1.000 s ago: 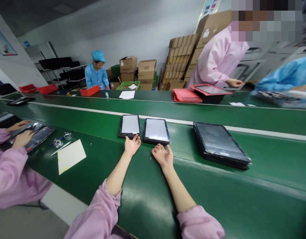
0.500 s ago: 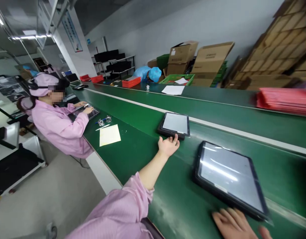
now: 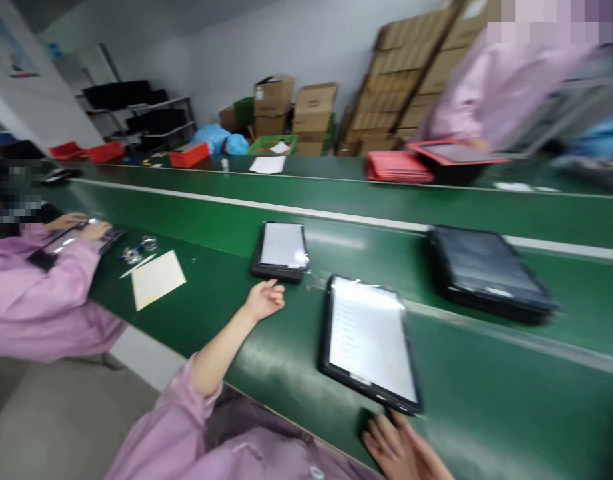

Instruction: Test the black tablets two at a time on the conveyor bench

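Observation:
My left hand [image 3: 264, 300] rests on the green belt [image 3: 486, 400] just in front of a small lit tablet [image 3: 281, 249], fingers loosely curled, holding nothing. My right hand [image 3: 401, 450] lies low at the picture's bottom edge, fingers spread, right at the near edge of a larger lit tablet [image 3: 369, 340] that sits close to me on the belt. Whether the fingers touch the tablet is blurred.
A stack of dark tablets [image 3: 486, 273] lies to the right. A co-worker in pink [image 3: 41, 293] works at the left beside a paper sheet [image 3: 156, 279]. Red trays [image 3: 399, 167], cardboard boxes [image 3: 306, 107] and another person in pink [image 3: 506, 87] are beyond the belt.
The larger lit tablet has come nearer to me along with my right hand. My left hand stays by the small tablet. The view swung back to the right.

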### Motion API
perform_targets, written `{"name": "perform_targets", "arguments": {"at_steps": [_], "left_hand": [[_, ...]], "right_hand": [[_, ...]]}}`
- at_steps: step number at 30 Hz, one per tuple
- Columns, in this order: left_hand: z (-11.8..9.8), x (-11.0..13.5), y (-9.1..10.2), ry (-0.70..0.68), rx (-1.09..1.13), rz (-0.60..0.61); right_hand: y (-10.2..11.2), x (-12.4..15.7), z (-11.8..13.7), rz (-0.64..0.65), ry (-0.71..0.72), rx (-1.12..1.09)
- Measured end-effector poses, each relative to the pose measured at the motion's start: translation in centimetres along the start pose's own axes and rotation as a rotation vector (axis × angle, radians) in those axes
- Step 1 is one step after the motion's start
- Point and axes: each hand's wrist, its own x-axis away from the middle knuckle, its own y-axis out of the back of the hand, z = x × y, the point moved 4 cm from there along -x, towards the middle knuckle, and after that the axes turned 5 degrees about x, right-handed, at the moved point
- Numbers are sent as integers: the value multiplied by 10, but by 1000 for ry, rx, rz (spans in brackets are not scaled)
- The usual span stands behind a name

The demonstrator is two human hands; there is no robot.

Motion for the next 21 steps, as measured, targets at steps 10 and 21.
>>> {"name": "perform_targets", "arguments": {"at_steps": [10,21], "left_hand": [[55,141,102,88,-688,-122],[-21,160,46,-720,-1751,-343]], "right_hand": [[-28,57,76,-10,127,921],[-89,-29,92,-92,815,1829]]}}
